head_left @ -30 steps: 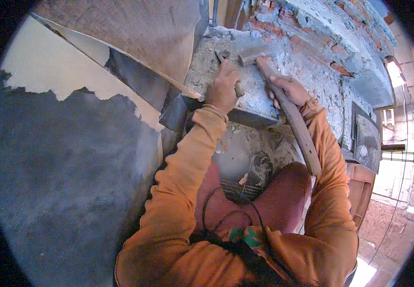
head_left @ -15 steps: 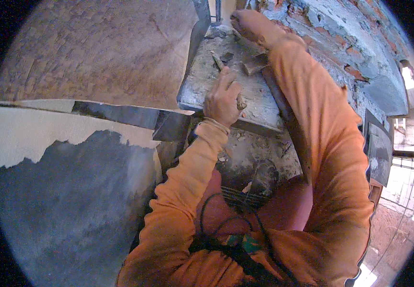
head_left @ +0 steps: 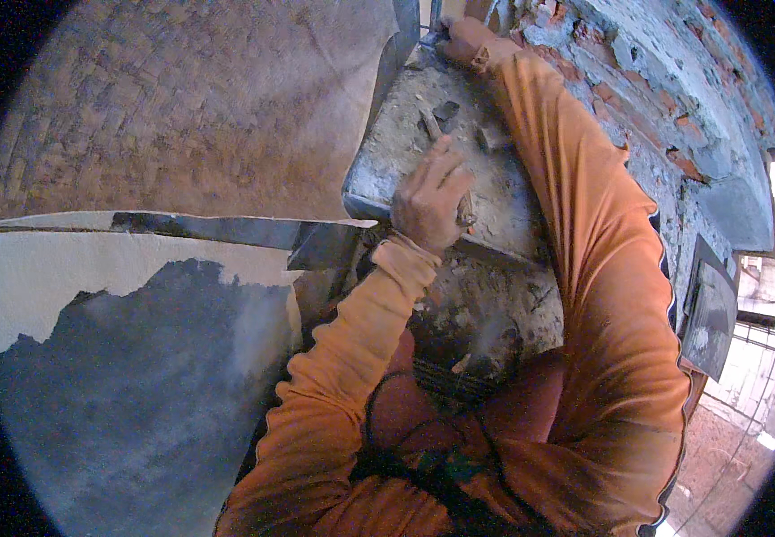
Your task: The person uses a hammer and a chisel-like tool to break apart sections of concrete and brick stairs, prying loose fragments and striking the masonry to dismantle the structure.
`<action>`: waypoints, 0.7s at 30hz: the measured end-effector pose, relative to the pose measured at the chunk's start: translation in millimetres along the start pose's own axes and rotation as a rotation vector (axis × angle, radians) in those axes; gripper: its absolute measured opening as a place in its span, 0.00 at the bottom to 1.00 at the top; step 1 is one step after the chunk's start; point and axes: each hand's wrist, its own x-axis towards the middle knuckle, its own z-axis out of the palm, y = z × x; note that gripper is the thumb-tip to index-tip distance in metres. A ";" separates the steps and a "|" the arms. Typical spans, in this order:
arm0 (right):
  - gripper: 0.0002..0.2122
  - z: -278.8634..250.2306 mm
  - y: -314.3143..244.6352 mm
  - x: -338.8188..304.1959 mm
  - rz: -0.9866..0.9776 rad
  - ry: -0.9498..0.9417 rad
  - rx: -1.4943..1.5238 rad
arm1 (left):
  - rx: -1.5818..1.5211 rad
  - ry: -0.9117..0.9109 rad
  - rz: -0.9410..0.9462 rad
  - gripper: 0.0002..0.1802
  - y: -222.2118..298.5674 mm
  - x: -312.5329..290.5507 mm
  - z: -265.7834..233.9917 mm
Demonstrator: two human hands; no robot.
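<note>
My left hand (head_left: pixel 432 199) is closed around a slim, dirt-coated stick-like tool (head_left: pixel 429 118). One end points away from me over a dusty grey board (head_left: pixel 387 148), and the other end shows below my fingers. Beside the far end lies a small dark flat piece (head_left: pixel 446 110). My right hand (head_left: pixel 470 45) reaches to the far end of the board, next to thin upright metal rods (head_left: pixel 432 18). Its fingers curl inward, and what they grip is hidden. A dark block-like piece (head_left: pixel 488 139) lies on the board by my right sleeve.
A large woven brown panel (head_left: pixel 199 107) hangs at the left, above a pale wall with a dark grey patch (head_left: pixel 154 385). A rough wall of exposed brick and plaster (head_left: pixel 638 98) runs along the right. Below the board is a debris-strewn ledge (head_left: pixel 513 300).
The view has shifted, so the board and panel sit slightly lower and further right. My right hand has moved slightly against the rods; my left still grips the stick-like tool.
</note>
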 end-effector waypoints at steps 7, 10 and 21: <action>0.16 -29.4 -50.8 -71.8 -0.241 -0.011 0.116 | -0.014 0.055 0.029 0.10 -2.4 -3.0 -6.6; 0.16 -26.2 -60.5 -63.3 -0.157 -0.022 -0.004 | -0.024 0.068 0.039 0.10 -0.8 -1.9 -5.9; 0.15 -5.3 -30.7 -29.1 -0.202 0.128 0.194 | -0.026 0.061 0.052 0.10 -1.9 -2.5 -4.7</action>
